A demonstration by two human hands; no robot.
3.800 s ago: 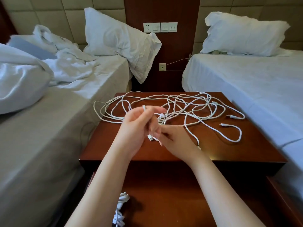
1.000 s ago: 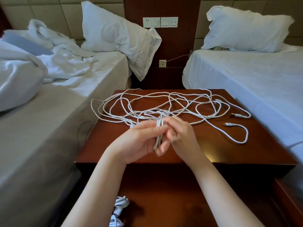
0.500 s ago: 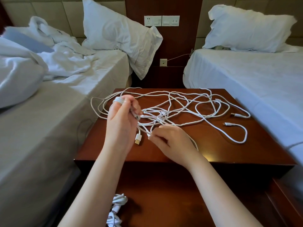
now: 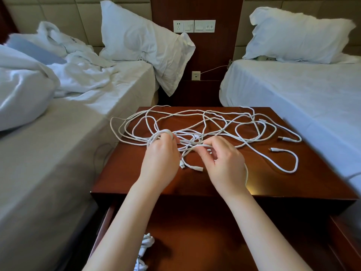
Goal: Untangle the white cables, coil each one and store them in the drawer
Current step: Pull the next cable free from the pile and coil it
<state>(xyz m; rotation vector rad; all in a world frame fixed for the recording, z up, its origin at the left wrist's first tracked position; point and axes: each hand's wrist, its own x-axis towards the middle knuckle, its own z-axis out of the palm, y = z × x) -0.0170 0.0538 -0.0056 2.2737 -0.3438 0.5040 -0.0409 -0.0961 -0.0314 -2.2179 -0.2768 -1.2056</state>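
I judged the left hand [image 4: 160, 161], gripping a small coil [image 4: 163, 133], and the right hand [image 4: 224, 163], pinching 1 strand [image 4: 201, 146], could cinch the white cables [image 4: 214, 122] into knots if tugged.

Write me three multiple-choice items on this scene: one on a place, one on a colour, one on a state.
1. Where is the coiled bundle?
A. on a bed
B. in the open drawer
C. on a pillow

2. What colour is the nightstand?
A. white
B. black
C. reddish brown

3. What is the left hand doing?
A. lying flat
B. gripping loops of cable
C. hanging at the side

Answers:
1 B: the bundle lies at the drawer's left side, below the nightstand's top.
2 C: its top shows reddish-brown wood.
3 B: its fingers curl round white loops.
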